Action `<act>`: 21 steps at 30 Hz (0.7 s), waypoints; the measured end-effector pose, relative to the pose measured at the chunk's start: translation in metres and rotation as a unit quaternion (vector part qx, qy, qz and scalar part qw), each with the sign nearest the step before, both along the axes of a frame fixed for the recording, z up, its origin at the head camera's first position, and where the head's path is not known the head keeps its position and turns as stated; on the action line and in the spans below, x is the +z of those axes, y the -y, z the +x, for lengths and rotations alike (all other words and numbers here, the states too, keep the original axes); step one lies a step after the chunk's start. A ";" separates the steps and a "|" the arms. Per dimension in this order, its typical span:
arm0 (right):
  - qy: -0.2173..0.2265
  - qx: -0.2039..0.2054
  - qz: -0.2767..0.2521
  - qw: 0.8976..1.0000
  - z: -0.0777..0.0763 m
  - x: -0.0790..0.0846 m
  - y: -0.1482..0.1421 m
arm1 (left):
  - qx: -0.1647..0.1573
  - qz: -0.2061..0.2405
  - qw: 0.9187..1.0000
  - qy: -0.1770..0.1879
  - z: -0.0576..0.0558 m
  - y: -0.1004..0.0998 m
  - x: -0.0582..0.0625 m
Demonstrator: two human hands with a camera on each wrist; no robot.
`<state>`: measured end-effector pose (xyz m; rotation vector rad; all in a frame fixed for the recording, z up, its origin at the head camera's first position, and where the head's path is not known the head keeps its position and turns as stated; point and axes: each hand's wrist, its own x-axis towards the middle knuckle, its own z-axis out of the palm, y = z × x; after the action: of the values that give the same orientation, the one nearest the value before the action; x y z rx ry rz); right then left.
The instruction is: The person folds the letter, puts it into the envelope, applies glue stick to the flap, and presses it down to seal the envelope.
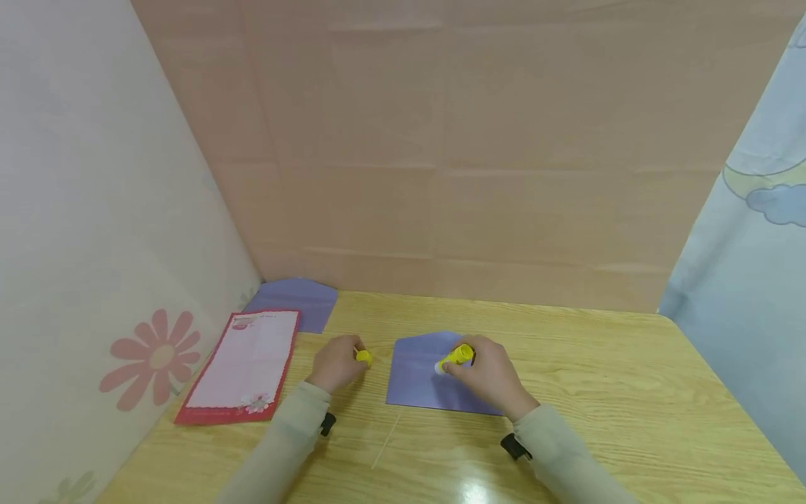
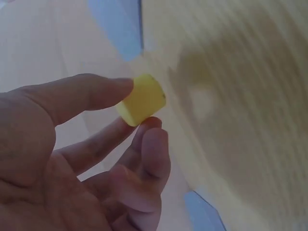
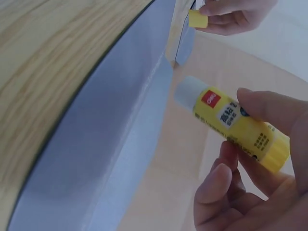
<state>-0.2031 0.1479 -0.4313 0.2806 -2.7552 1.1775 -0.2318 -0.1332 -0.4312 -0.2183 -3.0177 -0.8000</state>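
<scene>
A yellow glue stick point(image 3: 236, 127) with its white end bare is gripped between the thumb and fingers of my right hand point(image 1: 494, 374). In the head view it is held over a purple envelope point(image 1: 412, 378) whose flap points away from me. My left hand point(image 1: 336, 364) pinches the small yellow cap point(image 2: 143, 100) between thumb and fingertips, to the left of that envelope. From the right wrist view, the glue stick's white tip is apart from the envelope's surface.
At the left lies a red-bordered sheet of letter paper point(image 1: 242, 364), partly over a second purple envelope point(image 1: 302, 301). The wooden table point(image 1: 630, 392) meets a brown backdrop point(image 1: 441, 175) at the far edge. A thin pale strip point(image 1: 387, 439) lies in front of the nearer envelope.
</scene>
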 end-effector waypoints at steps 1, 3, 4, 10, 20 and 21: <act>-0.001 0.000 -0.003 1.000 -0.001 0.000 0.000 | -0.001 -0.006 1.000 0.005 -0.001 0.001 -0.001; -0.002 -0.001 -0.008 1.000 -0.003 0.000 0.001 | -0.003 -0.013 1.000 0.015 -0.002 0.001 -0.004; -0.002 -0.001 -0.011 1.000 -0.005 0.000 0.002 | -0.004 -0.014 1.000 0.021 -0.003 0.001 -0.005; -0.013 -0.010 -0.012 1.000 -0.012 0.002 0.010 | -0.010 -0.025 0.999 0.019 0.000 -0.002 -0.007; -0.015 0.038 -0.032 0.999 -0.032 0.008 0.035 | -0.120 -0.082 0.987 -0.071 0.046 -0.051 -0.002; -0.011 0.047 -0.030 0.998 -0.034 0.008 0.039 | -0.134 -0.095 0.985 -0.063 0.050 -0.056 -0.002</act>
<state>-0.2369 0.1090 -0.4237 0.4186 -2.7090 1.2680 -0.1814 -0.0772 -0.4329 -0.6621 -2.9797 -0.4850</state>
